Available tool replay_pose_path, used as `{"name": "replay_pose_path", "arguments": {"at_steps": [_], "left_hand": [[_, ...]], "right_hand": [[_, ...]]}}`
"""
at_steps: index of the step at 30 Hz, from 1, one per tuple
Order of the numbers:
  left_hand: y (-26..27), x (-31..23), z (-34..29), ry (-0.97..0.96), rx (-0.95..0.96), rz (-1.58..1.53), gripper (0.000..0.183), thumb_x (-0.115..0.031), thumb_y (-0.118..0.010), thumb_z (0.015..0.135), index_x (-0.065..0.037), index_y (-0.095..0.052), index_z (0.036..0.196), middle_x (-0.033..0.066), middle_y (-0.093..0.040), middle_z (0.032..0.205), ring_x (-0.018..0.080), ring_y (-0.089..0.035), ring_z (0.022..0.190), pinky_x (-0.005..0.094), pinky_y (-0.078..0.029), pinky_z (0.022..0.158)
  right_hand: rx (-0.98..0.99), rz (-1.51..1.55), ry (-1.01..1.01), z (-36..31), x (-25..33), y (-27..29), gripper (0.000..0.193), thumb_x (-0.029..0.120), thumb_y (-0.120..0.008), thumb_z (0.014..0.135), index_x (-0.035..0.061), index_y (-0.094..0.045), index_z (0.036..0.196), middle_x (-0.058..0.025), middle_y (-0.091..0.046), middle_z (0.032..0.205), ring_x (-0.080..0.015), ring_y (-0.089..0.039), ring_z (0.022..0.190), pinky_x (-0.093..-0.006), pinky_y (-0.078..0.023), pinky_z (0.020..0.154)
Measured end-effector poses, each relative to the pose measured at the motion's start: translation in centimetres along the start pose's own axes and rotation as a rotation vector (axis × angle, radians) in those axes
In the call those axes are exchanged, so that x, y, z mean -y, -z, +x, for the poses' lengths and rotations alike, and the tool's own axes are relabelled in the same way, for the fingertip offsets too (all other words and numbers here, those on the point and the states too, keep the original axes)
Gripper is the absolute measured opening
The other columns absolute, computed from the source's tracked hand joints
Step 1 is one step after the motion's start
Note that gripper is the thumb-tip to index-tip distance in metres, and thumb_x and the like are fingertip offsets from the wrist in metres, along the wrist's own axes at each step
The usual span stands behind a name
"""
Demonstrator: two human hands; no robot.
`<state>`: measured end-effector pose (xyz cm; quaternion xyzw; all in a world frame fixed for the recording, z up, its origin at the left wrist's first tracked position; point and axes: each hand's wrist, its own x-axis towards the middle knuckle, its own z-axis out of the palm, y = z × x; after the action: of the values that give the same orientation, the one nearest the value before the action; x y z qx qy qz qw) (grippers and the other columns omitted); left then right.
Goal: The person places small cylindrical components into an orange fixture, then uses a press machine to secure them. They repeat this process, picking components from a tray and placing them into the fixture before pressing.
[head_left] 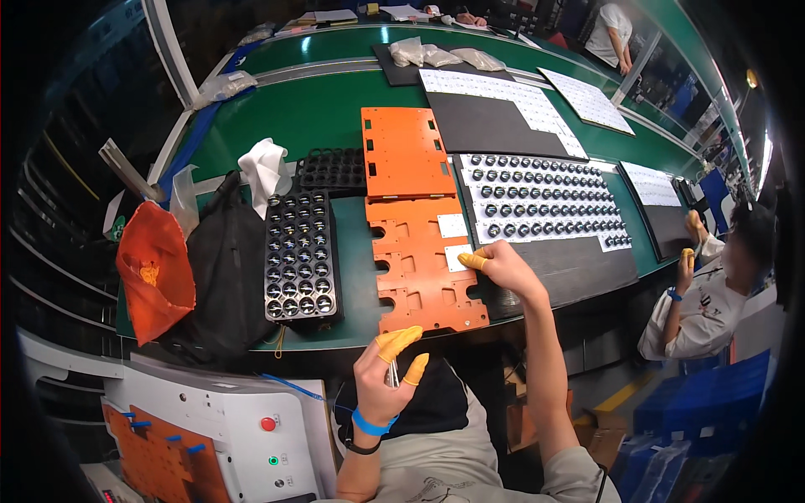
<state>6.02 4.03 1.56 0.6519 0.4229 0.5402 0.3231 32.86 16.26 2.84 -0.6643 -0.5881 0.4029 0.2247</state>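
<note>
An orange fixture board (411,251) with cut-outs lies before me, its orange lid (404,155) folded back on the far side. My right hand (507,270) reaches over its right edge. Yellow-cotted fingertips pinch the edge of a white square plate (455,257) on the board. A second white plate (452,225) rests just beyond. My left hand (382,377), also in yellow finger cots, is raised in front of the board's near edge. Between its curled fingers shows a slim silvery tool (392,374), mostly hidden by the hand.
Left of the board stands a black tray (298,312) of round lens-like parts, near an orange bag (155,268). White plates with black round parts (545,197) lie on a dark board to the right. A co-worker (708,285) sits at the far right. A machine with a red button (267,424) is at lower left.
</note>
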Motion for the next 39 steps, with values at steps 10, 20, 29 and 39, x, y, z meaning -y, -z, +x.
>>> {"name": "replay_pose_path", "arguments": {"at_steps": [10,20,29,39], "left_hand": [[0.5,-0.5,-0.3,0.154,-0.063,-0.285,0.026,-0.007,-0.073,0.087,0.002,-0.070,0.111,0.0085,-0.073,0.099,0.0069,-0.045,0.066,0.0209,-0.039,0.066],[1.7,1.6,-0.8,0.371,-0.206,-0.377,0.017,-0.005,-0.067,0.093,0.000,-0.070,0.109,-0.0007,-0.064,0.085,0.0036,-0.045,0.067,0.0214,-0.037,0.060],[4.3,2.3,-2.4,0.513,-0.101,-1.456,0.050,0.001,-0.057,0.080,0.001,-0.053,0.129,0.0064,-0.051,0.097,0.0161,-0.048,0.086,0.0289,-0.040,0.073],[2.8,3.0,-2.7,0.647,-0.118,-1.496,0.050,-0.019,-0.052,0.100,0.000,-0.043,0.145,0.0182,-0.055,0.134,0.0314,-0.058,0.118,0.0409,-0.049,0.096]], "right_hand": [[-0.370,-0.590,0.088,-2.6,5.7,-1.9,0.035,0.030,-0.080,0.083,-0.0007,-0.072,0.097,-0.0167,-0.070,0.080,-0.0285,-0.067,0.073,-0.0391,-0.053,0.069],[-0.445,-0.284,0.771,-1.2,19.5,-12.7,0.033,0.023,-0.075,0.085,0.0027,-0.067,0.109,-0.0114,-0.061,0.087,-0.0308,-0.064,0.082,-0.0425,-0.051,0.070],[-0.322,-0.535,0.796,10.5,22.3,-16.7,0.033,0.026,-0.079,0.079,-0.0009,-0.073,0.097,-0.0172,-0.065,0.094,-0.0363,-0.064,0.092,-0.0464,-0.052,0.084],[-0.413,-0.373,0.809,10.3,22.6,-16.8,0.025,0.021,-0.076,0.080,-0.0011,-0.072,0.090,-0.0172,-0.065,0.094,-0.0343,-0.065,0.093,-0.0456,-0.053,0.082]]}}
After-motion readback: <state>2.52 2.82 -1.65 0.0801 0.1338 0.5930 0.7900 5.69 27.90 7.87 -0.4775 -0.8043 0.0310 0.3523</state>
